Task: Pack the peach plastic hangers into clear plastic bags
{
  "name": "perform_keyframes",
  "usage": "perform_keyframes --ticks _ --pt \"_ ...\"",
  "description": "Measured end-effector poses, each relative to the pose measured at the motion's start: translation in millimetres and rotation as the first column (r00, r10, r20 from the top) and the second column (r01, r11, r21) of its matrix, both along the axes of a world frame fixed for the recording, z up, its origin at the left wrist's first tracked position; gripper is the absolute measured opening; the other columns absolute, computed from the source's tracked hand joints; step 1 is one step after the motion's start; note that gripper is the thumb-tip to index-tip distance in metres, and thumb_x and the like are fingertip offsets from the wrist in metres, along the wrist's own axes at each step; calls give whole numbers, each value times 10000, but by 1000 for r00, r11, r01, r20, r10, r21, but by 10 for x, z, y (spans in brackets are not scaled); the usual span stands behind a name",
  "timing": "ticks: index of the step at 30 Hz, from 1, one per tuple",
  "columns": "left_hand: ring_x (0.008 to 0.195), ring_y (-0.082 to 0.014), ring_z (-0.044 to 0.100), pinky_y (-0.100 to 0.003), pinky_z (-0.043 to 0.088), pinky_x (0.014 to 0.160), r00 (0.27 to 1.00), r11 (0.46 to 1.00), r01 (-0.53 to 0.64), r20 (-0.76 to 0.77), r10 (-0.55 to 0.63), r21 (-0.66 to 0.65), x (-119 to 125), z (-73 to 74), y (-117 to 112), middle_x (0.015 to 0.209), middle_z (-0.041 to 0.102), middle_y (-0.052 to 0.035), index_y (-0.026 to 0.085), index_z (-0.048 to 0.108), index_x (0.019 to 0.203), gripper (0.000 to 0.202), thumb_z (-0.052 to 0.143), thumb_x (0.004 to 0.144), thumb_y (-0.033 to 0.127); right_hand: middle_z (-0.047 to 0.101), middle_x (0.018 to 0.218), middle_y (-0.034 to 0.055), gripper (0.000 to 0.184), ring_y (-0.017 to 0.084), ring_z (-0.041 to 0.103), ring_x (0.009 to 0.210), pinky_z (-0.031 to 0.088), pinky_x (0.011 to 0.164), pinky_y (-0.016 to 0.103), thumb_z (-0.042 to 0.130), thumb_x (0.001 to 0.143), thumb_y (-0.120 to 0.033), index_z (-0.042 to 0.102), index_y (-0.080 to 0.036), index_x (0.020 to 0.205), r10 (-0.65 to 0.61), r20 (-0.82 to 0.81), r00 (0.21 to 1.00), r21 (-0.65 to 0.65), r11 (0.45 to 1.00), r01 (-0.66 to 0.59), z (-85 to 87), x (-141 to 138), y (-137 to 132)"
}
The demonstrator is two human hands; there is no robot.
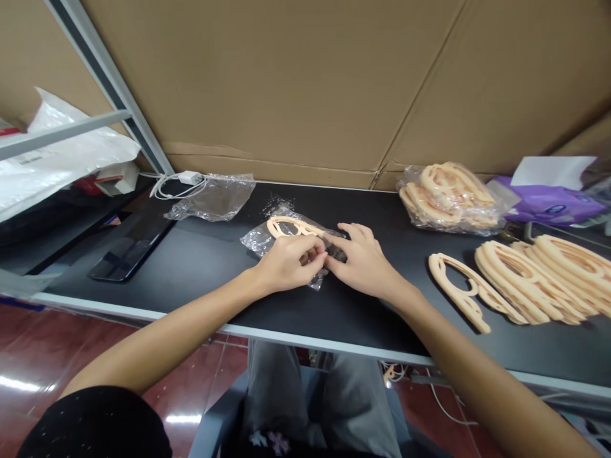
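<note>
A pale, flat cut-out piece with a rounded opening [275, 224], wood-like in colour, lies in a clear plastic bag [258, 240] at the middle of the black table. My left hand [292, 262] is closed over the bag's near side, thumb and forefinger pinched at its right end. From the right, my right hand [361, 262] meets it there, thumb and forefinger on the bag's end and the other fingers loosely bent. The fingertips of both hands almost touch, and the bit of plastic between them is hard to make out.
Stacked pale cut-outs [534, 280] lie at the right, one single piece [458, 289] beside them. Behind are a bagged bundle [449, 197] and a purple tissue pack [548, 202]. A phone [133, 251], a flat clear bag [217, 197] and a white charger cable [165, 187] occupy the left.
</note>
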State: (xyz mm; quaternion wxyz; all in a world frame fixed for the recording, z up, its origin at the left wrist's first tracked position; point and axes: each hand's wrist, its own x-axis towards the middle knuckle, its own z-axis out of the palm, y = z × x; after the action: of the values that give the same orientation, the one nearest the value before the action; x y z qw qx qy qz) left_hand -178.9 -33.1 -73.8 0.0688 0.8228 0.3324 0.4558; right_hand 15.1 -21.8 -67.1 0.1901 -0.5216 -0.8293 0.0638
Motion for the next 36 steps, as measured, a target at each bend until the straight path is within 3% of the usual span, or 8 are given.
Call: perform_keyframes --ticks 4,10,17,23,26,31,34,36 --pt "527 -81 584 -180 493 554 1000 1000 13 19 -14 6 7 7 0 641 661 33 175 643 810 68 624 858 132 538 1490 185 491 401 410 1427 435 1086 623 632 855 -442 731 -239 1290 -39 -63 997 10 999 40 -43 -22 43" --pt "535 -86 586 -187 500 566 1000 1000 12 10 -12 -16 0 9 3 635 653 32 177 640 799 72 617 848 130 454 1582 211 639 425 322 1496 376 1124 660 587 878 -477 612 -198 1452 -33 -11 999 -48 998 32 -64 -67 81" --pt "523 -83 576 -183 490 546 1000 999 22 10 -21 -32 4 13 2 618 640 35 178 639 793 81 609 861 148 544 1517 181 448 385 364 1475 395 1121 610 637 821 -455 777 -190 1155 -56 -6 998 31 998 56 8 -89 56" --pt "505 -77 566 -181 485 544 1000 1000 16 12 -16 -5 12 15 20 618 635 36 171 642 805 68 625 867 149 641 1401 201 388 400 440 1416 411 1099 594 679 778 -392 801 -139 1045 -108 -2 994 142 984 107 14 -144 33" --pt "502 -75 574 -176 481 537 1000 1000 3 23 -3 14 6 19 28 622 637 39 171 635 812 65 630 875 156 671 1360 177 318 388 481 1382 450 1058 592 689 802 -405 807 -181 994 -79 -99 992 197 976 98 43 -111 33" --pt "464 -67 546 -172 447 511 999 996 -48 5 47 74 -13 49 44 567 595 65 182 614 781 94 631 865 144 755 1142 117 269 310 644 1161 490 1049 543 640 908 -452 795 -234 941 17 -313 950 354 930 100 175 440 -130" --pt "441 -60 524 -171 437 512 998 991 -58 -9 60 124 -23 76 51 538 569 79 180 617 777 93 640 857 137 765 1070 126 297 339 671 1069 473 1030 581 652 905 -489 784 -242 1006 -117 -207 971 412 890 195 178 1056 -407" --pt "440 -58 522 -172 435 516 998 987 -57 -18 61 148 -27 86 54 541 570 80 178 623 780 89 641 859 141 758 1108 176 327 400 643 1134 439 1022 598 661 897 -519 780 -256 1052 -296 -79 952 436 849 300 121 1428 -634"
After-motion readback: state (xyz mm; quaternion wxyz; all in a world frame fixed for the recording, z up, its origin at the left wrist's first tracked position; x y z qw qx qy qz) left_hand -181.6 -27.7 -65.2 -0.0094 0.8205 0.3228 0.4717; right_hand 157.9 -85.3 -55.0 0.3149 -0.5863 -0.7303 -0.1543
